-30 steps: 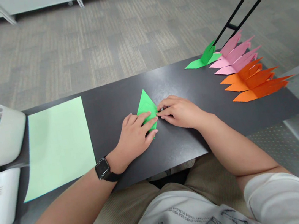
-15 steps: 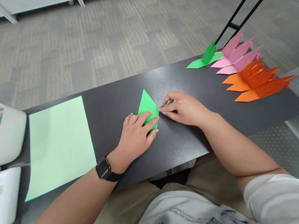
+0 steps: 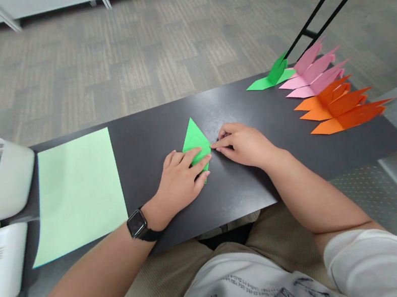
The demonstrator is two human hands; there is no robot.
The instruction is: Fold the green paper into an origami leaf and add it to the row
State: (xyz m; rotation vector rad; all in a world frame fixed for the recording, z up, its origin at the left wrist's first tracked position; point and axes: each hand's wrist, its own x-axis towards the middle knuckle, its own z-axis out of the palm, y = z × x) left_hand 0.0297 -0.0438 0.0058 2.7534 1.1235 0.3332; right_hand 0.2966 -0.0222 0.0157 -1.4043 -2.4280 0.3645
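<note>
A green folded paper (image 3: 194, 136), shaped like a kite with its point away from me, lies on the dark table. Across its lower part rests my left hand (image 3: 181, 178), fingers spread and flat, hiding some of the folds. My right hand (image 3: 241, 143) is closed in a pinch at the paper's right corner, thumb and forefinger together there. The fingertips cover whatever bit of the corner is between them.
Folded paper cranes in green (image 3: 273, 77), pink (image 3: 310, 75) and orange (image 3: 334, 112) stand at the table's (image 3: 151, 141) right end, beside a black metal frame (image 3: 311, 34). Left are pale green sheets (image 3: 79, 195), a white basket (image 3: 21, 174) and a white device with cable (image 3: 4, 264).
</note>
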